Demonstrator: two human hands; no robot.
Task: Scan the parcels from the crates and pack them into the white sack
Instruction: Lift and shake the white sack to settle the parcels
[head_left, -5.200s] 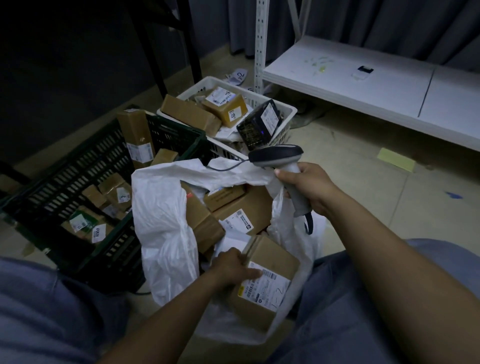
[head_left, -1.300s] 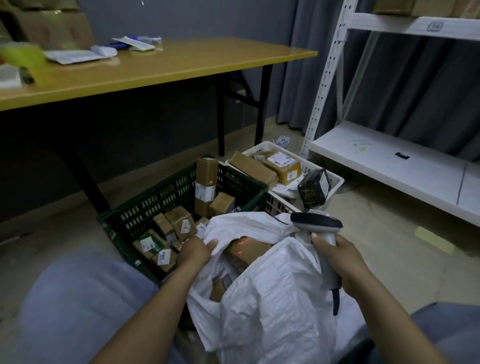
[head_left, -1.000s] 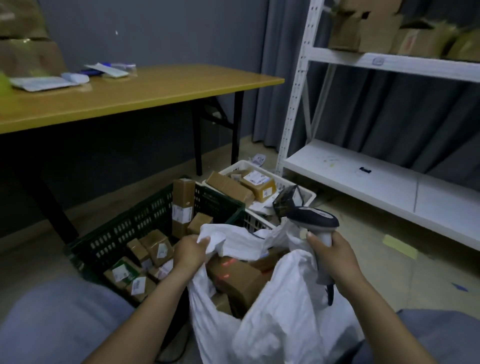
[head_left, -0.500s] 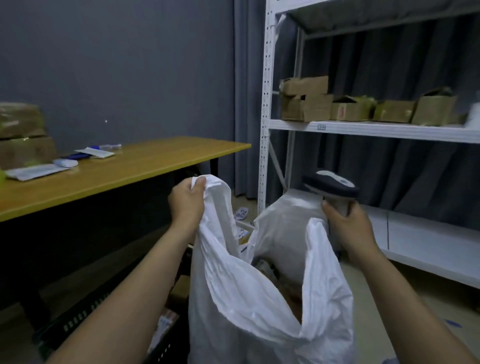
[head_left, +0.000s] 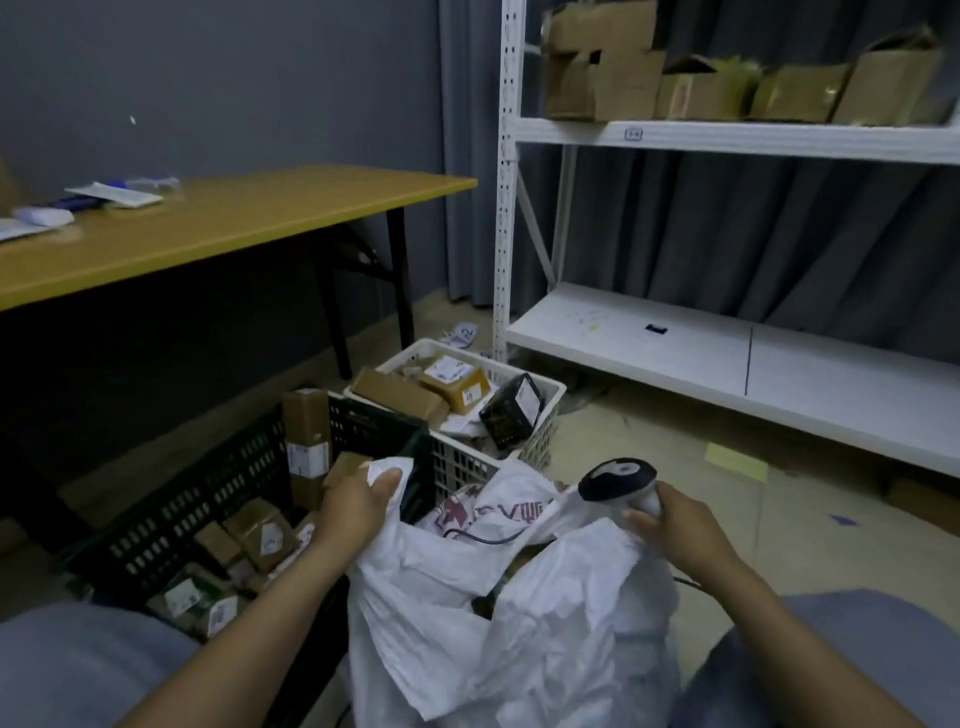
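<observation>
The white sack (head_left: 519, 623) stands between my knees, crumpled, with its mouth partly open. My left hand (head_left: 358, 506) grips the sack's left rim. My right hand (head_left: 670, 525) holds the handheld scanner (head_left: 618, 480) and also pinches the sack's right rim. A dark green crate (head_left: 218, 499) to the left holds several small cardboard parcels (head_left: 260, 530) and a tall upright box (head_left: 306, 441). Behind it a white crate (head_left: 540, 441) holds brown parcels (head_left: 452, 376) and a black box (head_left: 511, 410). The sack's contents are mostly hidden.
A yellow-topped table (head_left: 223, 223) with papers stands at the left. A white metal shelf rack (head_left: 727, 353) stands at the right, with cardboard boxes (head_left: 701, 78) on its upper shelf. A yellow note (head_left: 735, 460) lies on the floor.
Both hands raised the sack high by its rim half a second ago. They have now dropped it back to floor level, and the view tilts down to the crates again.
</observation>
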